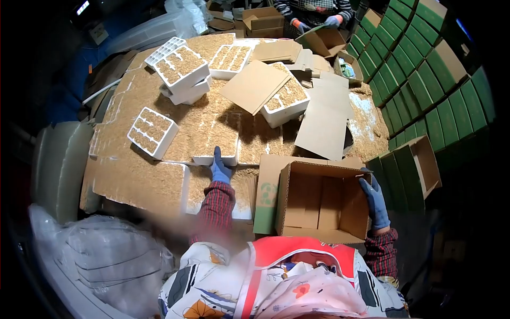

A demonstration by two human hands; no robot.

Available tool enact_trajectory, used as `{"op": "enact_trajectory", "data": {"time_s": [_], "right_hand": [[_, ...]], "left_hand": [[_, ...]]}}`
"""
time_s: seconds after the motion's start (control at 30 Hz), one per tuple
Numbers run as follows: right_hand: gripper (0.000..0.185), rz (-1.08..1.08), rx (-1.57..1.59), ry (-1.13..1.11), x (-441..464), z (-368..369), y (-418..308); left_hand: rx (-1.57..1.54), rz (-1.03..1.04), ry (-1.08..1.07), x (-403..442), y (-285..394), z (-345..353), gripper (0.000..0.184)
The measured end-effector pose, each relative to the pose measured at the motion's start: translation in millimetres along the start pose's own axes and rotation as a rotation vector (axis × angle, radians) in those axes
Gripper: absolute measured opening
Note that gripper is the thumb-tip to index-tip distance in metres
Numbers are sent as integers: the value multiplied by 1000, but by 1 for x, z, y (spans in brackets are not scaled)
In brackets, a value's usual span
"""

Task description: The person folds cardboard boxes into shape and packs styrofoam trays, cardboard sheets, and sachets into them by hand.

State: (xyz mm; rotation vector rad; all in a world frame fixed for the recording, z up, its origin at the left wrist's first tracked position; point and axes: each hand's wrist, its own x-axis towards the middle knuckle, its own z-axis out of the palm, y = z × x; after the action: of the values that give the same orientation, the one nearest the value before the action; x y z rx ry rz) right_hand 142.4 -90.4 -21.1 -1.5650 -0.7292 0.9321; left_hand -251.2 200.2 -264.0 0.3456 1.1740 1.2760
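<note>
A tabletop (119,125) covered in tan, crumbly material fills the middle of the view. Along its right edge rise stacked green boxes (425,85). Beyond the far edge, toward the right corner, a gloved person (313,6) handles an open carton (329,41). At the near edge, right of centre, stands an open cardboard box (324,199), its brown inside facing up. Flat cardboard sheets (325,117) lie between it and the far edge. A white foam tray (215,135), filled with the tan material, lies near the middle of the near edge. The blue-gloved right hand (375,201) grips the box's right wall, fingers at its rim. The blue-gloved left hand (219,169) touches the tray's near side, one digit over the rim; whether it clasps the tray, I cannot tell.
</note>
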Motion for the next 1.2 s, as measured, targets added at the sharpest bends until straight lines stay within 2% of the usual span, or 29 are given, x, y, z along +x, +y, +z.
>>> {"op": "enact_trajectory", "data": {"time_s": [0.07, 0.13, 0.2, 0.23, 0.3, 0.4, 0.47, 0.53, 0.57, 0.6, 0.67, 0.73, 0.8, 0.83, 0.87, 0.93, 1.0, 1.07, 1.13, 1.17, 1.2], "right_hand": [[41, 51, 19, -63, 1, -5, 0], [41, -2, -85, 0, 3, -9, 10], [41, -32, -118, 7, 4, -9, 9], [41, -34, -99, 10, -1, 0, -4], [48, 4, -126, -16, 2, -3, -4], [54, 101, -149, -5, 2, 9, -27], [57, 168, -203, -22, 1, 10, -28], [61, 102, 134, -79, 5, 9, -9], [63, 43, -72, -59, 17, 3, 12], [63, 44, -64, -50, 15, 0, 12], [47, -51, -18, -163, 13, 3, 4], [45, 63, -278, -131, 13, 4, -12], [43, -685, -624, -170, 21, -3, 24], [42, -612, -713, -165, 19, -6, 26], [39, -446, -506, -165, 18, 0, 25], [38, -490, -498, -171, 22, 2, 35], [44, -319, -205, -212, 14, 2, 12], [48, -391, -202, -156, 16, 2, 22], [48, -391, -265, -200, 20, 1, 15], [49, -358, -291, -178, 21, -2, 11], [51, -520, -384, -192, 35, -11, 39]], "left_hand": [[-25, -59, 25, 7, 4, -3, 71], [-177, -193, -6, -13, 22, -14, 61], [-316, -142, -167, -78, 48, -23, 62], [-422, -225, -207, -158, 94, 4, 63], [278, 200, -266, -80, 47, -122, 61], [-349, -240, -450, -210, 153, -56, 60], [-310, -215, -447, -246, 184, -33, 62], [-152, -160, -509, -270, 210, -17, 62], [-98, -164, -523, -283, 221, -5, 61], [-44, -193, -538, -294, 227, 8, 62], [19, -222, -562, -314, 235, 34, 62], [320, -394, -601, -332, 230, 65, 63], [455, -517, -539, -335, 217, 83, 58], [772, -189, -729, -313, 205, 62, 54], [805, -177, -730, -305, 195, 65, 50], [870, -154, -732, -288, 176, 69, 44], [947, -123, -786, -303, 185, 104, 43], [1025, -46, -858, -320, 193, 137, 43], [1205, -174, -858, -341, 187, 166, 41], [1188, -206, -826, -332, 170, 152, 40], [1148, -272, -801, -332, 160, 155, 43]]}}
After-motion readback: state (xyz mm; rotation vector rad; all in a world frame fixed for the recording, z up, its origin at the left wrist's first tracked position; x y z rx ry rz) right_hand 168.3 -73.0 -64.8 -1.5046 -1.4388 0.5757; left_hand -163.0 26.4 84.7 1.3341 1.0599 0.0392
